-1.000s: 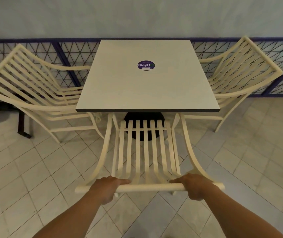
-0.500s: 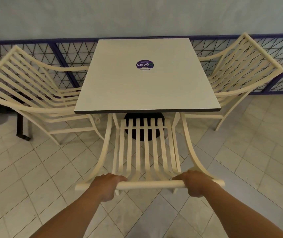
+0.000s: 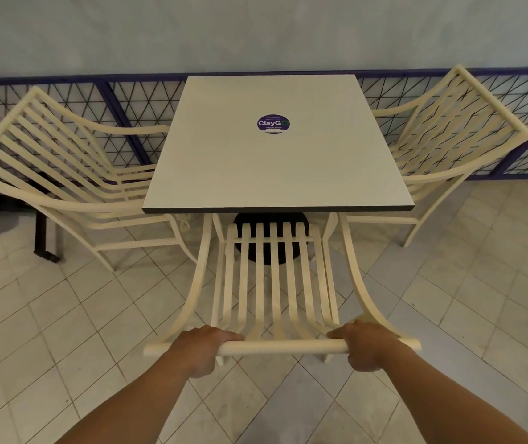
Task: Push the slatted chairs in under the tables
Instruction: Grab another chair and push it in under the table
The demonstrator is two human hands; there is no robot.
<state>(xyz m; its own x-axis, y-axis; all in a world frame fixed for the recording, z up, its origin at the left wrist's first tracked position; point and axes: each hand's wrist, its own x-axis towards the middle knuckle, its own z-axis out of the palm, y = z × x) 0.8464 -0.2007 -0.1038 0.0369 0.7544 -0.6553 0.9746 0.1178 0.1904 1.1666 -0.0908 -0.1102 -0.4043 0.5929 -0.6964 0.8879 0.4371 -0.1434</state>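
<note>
Pale square tiles cover the floor (image 3: 64, 331), and a wire lattice railing (image 3: 147, 97) with purple posts is set along the foot of a plain far wall (image 3: 256, 33). A square white surface (image 3: 275, 168) on a black pedestal base (image 3: 270, 217) is placed against the railing; a round purple "ClayGo" sticker (image 3: 273, 124) is seen on it. The near slatted chair (image 3: 275, 283) is set at the near edge, its seat front tucked beneath the surface and its backrest leaning out toward the camera. Its top rail is gripped at the left by the left hand (image 3: 203, 347) and at the right by the right hand (image 3: 363, 344), fingers (image 3: 224, 335) curled around the rail. A left slatted chair (image 3: 64, 161) and a right slatted chair (image 3: 448, 123) are drawn up to either side.
</note>
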